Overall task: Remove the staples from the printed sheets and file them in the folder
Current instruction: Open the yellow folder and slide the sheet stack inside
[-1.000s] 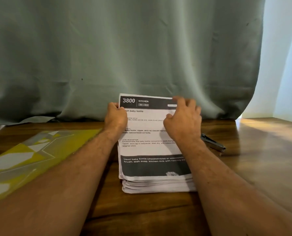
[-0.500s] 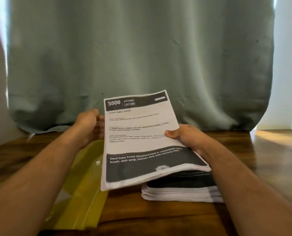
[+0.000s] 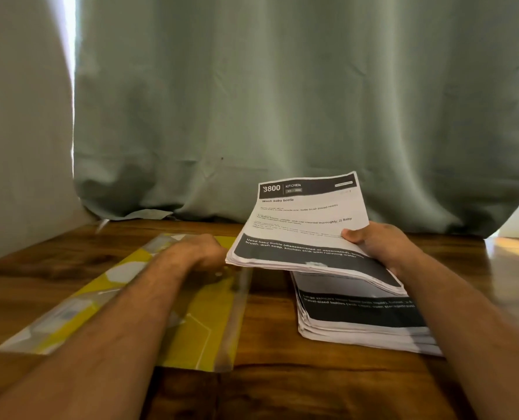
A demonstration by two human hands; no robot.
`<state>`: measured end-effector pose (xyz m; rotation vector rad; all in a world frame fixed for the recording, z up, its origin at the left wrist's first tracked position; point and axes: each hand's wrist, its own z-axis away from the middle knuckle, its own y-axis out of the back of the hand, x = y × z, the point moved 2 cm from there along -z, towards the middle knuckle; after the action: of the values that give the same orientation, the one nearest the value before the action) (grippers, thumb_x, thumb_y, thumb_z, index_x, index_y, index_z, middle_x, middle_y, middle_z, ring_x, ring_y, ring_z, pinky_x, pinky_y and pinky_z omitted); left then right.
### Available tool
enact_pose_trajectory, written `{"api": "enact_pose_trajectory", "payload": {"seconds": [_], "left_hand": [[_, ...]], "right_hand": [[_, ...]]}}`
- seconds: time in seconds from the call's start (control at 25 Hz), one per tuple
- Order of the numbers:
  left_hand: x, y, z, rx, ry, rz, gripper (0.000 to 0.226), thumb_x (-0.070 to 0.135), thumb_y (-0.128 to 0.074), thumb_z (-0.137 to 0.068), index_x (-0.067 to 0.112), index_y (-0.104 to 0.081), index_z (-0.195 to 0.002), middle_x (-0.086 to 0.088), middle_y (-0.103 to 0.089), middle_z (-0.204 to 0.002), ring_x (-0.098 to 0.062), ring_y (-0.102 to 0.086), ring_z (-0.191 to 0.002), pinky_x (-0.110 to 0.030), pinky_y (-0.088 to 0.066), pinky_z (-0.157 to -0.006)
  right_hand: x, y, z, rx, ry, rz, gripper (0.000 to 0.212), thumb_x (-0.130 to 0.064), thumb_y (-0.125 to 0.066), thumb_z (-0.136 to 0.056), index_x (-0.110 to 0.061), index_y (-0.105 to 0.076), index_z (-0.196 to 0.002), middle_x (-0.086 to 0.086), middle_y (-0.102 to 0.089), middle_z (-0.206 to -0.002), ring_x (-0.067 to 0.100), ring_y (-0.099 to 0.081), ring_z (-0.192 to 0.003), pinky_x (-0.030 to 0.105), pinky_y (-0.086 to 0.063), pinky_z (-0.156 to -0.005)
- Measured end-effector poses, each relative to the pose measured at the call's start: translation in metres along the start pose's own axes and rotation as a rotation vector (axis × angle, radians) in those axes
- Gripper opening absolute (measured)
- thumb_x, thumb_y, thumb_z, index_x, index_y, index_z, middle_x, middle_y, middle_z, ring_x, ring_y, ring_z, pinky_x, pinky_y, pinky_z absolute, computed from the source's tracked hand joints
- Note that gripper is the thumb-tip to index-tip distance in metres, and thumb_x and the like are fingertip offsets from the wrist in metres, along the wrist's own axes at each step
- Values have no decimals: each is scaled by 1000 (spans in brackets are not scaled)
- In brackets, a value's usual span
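My right hand (image 3: pixel 379 242) grips a bundle of printed sheets (image 3: pixel 306 225) headed "3800 KITCHEN" by its right edge, holding it tilted above the table. Under it lies the stack of printed sheets (image 3: pixel 361 316) on the wooden table (image 3: pixel 267 389). A yellow folder with a clear flap (image 3: pixel 197 322) lies flat to the left of the stack. My left hand (image 3: pixel 202 251) is blurred and sits over the folder's far right part, near the bundle's left edge. Whether its fingers hold the folder I cannot tell.
A grey-green curtain (image 3: pixel 282 101) hangs right behind the table's far edge. A pale wall (image 3: pixel 19 131) stands on the left. The stack reaches close to the table's right side, where light glares on the wood.
My left hand let go of the bundle and dropped to the yellow folder. My right hand carries the bundle alone, now lower and further right. The view has swung left.
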<state>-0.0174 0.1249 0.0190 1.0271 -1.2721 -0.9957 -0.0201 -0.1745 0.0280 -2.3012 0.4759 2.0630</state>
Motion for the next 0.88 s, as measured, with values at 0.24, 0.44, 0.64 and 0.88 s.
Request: {"api": "enact_pose_trajectory", "payload": {"seconds": [0.24, 0.44, 0.64, 0.88], "left_hand": [[16, -10, -1, -48, 40, 71, 45, 30, -41, -108, 12, -42, -149, -11, -39, -158, -31, -41, -142, -40, -34, -116], [-1, -9, -8, -8, 105, 45, 35, 41, -67, -92, 18, -70, -118, -2, -68, -123, -21, -65, -107, -37, -54, -98], [6, -9, -5, 0, 53, 14, 41, 38, -68, -91, 21, -63, -128, -2, -62, -134, -20, -59, -116, -37, -49, -104], [9, -16, -7, -68, 63, 65, 64, 57, -61, -87, 25, -50, -141, -2, -52, -146, -24, -53, -126, -41, -45, -107]], "right_hand": [[-2, -5, -4, -120, 52, 167, 9, -18, -72, -88, -16, -70, -96, -5, -71, -80, 9, -66, -64, 17, -47, -49], [5, -7, -5, -233, 5, 291, 12, -10, -74, -83, -12, -76, -95, 2, -77, -93, 19, -73, -81, 25, -54, -72], [13, -3, -13, -220, -34, 368, 19, -10, -78, -78, -7, -77, -97, 7, -77, -93, 27, -73, -87, 38, -55, -90], [17, 7, -23, -179, -40, 438, 26, -18, -81, -75, -7, -76, -99, 6, -76, -97, 26, -72, -90, 42, -52, -98]]}}
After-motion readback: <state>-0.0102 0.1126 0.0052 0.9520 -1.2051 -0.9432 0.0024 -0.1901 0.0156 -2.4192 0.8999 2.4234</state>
